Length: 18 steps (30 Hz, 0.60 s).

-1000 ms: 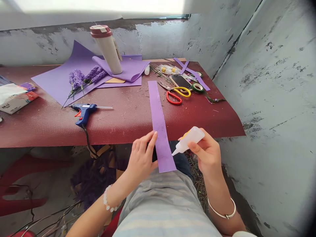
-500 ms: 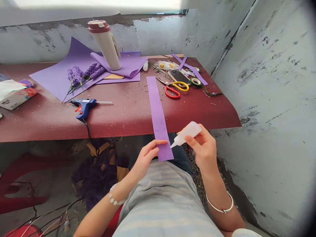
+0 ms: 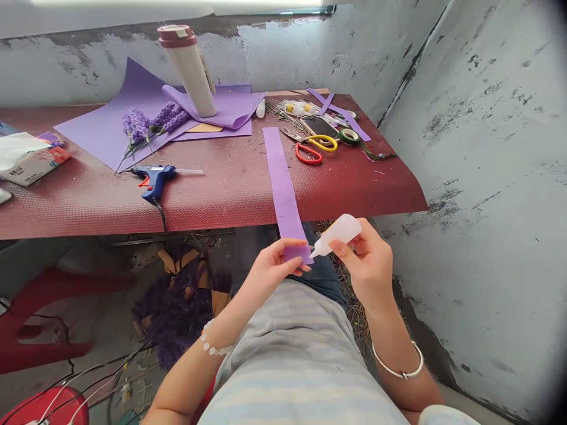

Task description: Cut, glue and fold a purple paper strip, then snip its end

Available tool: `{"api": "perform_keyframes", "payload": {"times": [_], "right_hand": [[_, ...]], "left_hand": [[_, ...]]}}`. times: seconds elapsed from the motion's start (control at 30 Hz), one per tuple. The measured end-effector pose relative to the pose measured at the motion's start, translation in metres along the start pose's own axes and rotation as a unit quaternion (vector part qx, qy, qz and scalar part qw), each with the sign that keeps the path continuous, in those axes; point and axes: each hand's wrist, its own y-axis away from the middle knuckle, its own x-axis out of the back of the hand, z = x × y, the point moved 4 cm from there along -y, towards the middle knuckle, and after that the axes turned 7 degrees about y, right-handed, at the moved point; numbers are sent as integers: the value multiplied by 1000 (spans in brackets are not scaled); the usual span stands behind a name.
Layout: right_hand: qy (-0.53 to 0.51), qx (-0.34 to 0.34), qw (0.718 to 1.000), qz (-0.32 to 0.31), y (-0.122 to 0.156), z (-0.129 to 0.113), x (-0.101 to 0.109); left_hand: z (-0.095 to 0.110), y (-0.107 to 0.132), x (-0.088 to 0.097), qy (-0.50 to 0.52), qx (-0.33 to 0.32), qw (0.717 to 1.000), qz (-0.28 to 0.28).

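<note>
A long purple paper strip [image 3: 282, 183] runs from the tabletop over its front edge toward my lap. My left hand [image 3: 280, 260] pinches the strip's near end between thumb and fingers. In my right hand [image 3: 370, 260] is a white glue bottle [image 3: 342, 231], tilted with its nozzle pointing down to the left. The nozzle tip is at the strip's right edge, close to my left fingertips; whether it touches the paper I cannot tell.
Scissors [image 3: 310, 154], a phone [image 3: 319, 126] and green tape [image 3: 349, 136] lie beyond the strip. Left are a blue glue gun [image 3: 155, 180], purple flowers [image 3: 136, 125], a tissue box [image 3: 35, 162] and a tumbler [image 3: 192, 77] on purple sheets [image 3: 100, 127]. A wall [image 3: 487, 177] stands right.
My left thumb has come round onto the strip's near end, which is now pinched and raised slightly. The glue bottle's nozzle has shifted a little right and up along with it.
</note>
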Motion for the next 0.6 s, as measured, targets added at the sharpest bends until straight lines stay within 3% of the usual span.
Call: {"api": "perform_keyframes", "payload": {"times": [0.17, 0.43, 0.6], "right_hand": [[22, 13, 1000, -17, 2, -4, 1], [-9, -3, 999, -36, 1, -2, 0], [0, -9, 999, -38, 1, -2, -1]], "left_hand": [[0, 1, 2, 8, -8, 1000, 11], [0, 5, 6, 41, 53, 998, 11], [-1, 2, 7, 87, 36, 995, 13]]}}
